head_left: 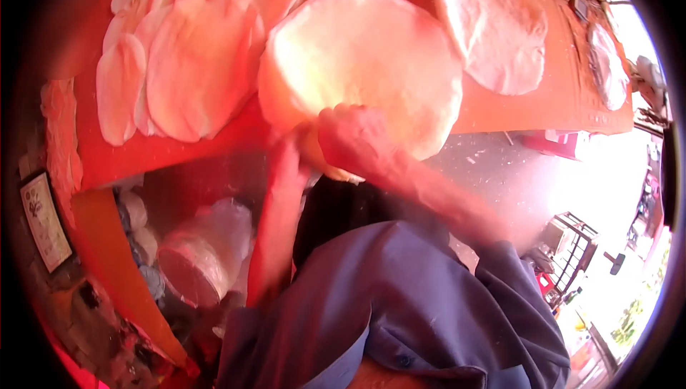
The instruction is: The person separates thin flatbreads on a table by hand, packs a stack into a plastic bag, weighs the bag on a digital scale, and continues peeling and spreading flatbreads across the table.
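A large round sheet of flattened dough (pixel 371 53) lies across the front edge of the table, its near rim hanging over beside my hands. My right hand (pixel 355 132) is closed at the near side of this sheet, fingers curled in and seemingly gripping its edge. Right beside it, my left hand (pixel 299 145) is at the same rim, blurred and partly covered by the right hand, so its fingers do not show clearly.
Other flattened dough pieces lie to the left (pixel 202 67) and right (pixel 493 28) on the orange tabletop (pixel 543 114). Below the table stands a plastic-wrapped bundle (pixel 196 264). A red container (pixel 556 144) and a dark wire rack (pixel 572 246) are at the right.
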Tool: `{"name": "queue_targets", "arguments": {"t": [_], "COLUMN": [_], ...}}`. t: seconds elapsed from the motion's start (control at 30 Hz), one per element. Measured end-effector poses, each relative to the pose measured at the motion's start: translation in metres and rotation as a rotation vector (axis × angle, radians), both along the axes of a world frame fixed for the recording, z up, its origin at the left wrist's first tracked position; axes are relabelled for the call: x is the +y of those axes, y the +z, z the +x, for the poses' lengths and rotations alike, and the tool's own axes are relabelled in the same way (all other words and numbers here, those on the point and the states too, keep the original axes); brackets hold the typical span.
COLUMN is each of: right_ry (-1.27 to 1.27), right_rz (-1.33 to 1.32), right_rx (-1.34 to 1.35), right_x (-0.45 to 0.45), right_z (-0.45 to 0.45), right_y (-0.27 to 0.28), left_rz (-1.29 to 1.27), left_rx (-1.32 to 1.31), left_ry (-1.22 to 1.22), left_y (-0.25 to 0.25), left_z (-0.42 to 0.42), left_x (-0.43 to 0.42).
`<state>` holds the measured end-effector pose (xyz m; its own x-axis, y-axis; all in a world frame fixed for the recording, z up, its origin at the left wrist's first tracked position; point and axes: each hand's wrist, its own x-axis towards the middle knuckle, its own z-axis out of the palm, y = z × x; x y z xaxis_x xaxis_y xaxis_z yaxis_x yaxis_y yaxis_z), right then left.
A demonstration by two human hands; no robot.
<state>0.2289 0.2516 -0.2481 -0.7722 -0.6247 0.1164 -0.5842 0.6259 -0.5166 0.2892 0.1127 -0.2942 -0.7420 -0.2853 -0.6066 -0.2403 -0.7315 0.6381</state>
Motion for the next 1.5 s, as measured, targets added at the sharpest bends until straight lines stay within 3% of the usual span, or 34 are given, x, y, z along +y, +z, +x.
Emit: {"name": "queue_targets", "arguments": {"t": [0.07,0.2,0.23,0.37,0.47,0.53,0.57,0.6,0.67,0.7,0.77,0.8,0.87,0.9,0.93,1.07,1.13,1.27,1.4,1.47,1.5], "right_ry": [0.042,-0.182,-0.211,-0.354,-0.521,-0.627,-0.628,-0.892,-1.153,-0.702,-0.416,-0.624,-0.202,0.032,-0.038,0.094,0.126,-0.06,-0.17,-0.172,-0.052], "right_rz": [0.095,-0.48,-0.369,-0.363,-0.222,-0.126,-0.124,-0.193,-0.253,-0.014,0.131,0.035,0.511,0.388,0.19,-0.107,-0.15,-0.356,-0.13,-0.129,0.025], "right_rx": [-0.172,-0.435,-0.265,-0.269,0.042,0.253,0.261,0.123,-0.018,0.52,0.597,0.183,0.366,0.354,-0.295,-0.372,-0.443,-0.787,-0.526,-0.119,-0.008], "right_x": [0.011,0.099,0.12,0.171,0.172,0.169,0.151,0.119,0.103,0.11,0.114,0.114,0.125,0.11,0.087,0.021,0.016,0.026,0.006,-0.012,-0.018], "right_z": [-0.014,-0.076,-0.091,-0.156,-0.199,-0.213,-0.213,-0.21,-0.186,-0.16,-0.141,-0.14,-0.145,-0.122,-0.104,-0.016,-0.011,-0.011,0.007,0.021,0.024], "right_y": [0.016,0.057,0.081,0.149,0.212,0.265,0.297,0.331,0.333,0.294,0.23,0.201,0.107,0.093,0.078,0.048,0.046,0.036,0.025,0.012,0.007], "left_rz": [0.006,0.017,0.043,0.022,-0.038,-0.018,0.026,0.071,0.092,0.168,0.236,0.24,0.235,0.183,0.154,0.114,-0.01,-0.03,-0.016,-0.036,-0.029], "left_rx": [0.059,0.169,0.147,0.118,0.085,0.095,0.083,0.072,0.109,0.125,0.191,0.19,0.266,0.265,0.32,0.369,0.371,0.396,0.315,0.285,0.288], "left_ry": [-0.021,0.027,0.028,-0.047,-0.036,-0.073,-0.044,-0.015,-0.037,-0.031,-0.054,-0.052,-0.075,-0.123,-0.187,-0.21,-0.231,-0.241,-0.239,-0.166,-0.178], "left_y": [0.0,0.01,0.005,-0.017,-0.059,-0.054,-0.053,-0.052,-0.047,-0.039,-0.027,-0.023,-0.012,0.003,0.016,0.035,0.017,0.023,0.035,0.032,0.027], "left_z": [0.006,0.025,0.03,0.044,0.057,0.057,0.057,0.057,0.059,0.059,0.058,0.057,0.056,0.052,0.045,0.032,0.032,0.026,0.024,0.024,0.025], "left_x": [-0.002,-0.011,-0.019,-0.033,-0.045,-0.046,-0.044,-0.044,-0.043,-0.043,-0.041,-0.039,-0.037,-0.034,-0.03,-0.018,-0.017,-0.019,-0.026,-0.026,-0.027]}}
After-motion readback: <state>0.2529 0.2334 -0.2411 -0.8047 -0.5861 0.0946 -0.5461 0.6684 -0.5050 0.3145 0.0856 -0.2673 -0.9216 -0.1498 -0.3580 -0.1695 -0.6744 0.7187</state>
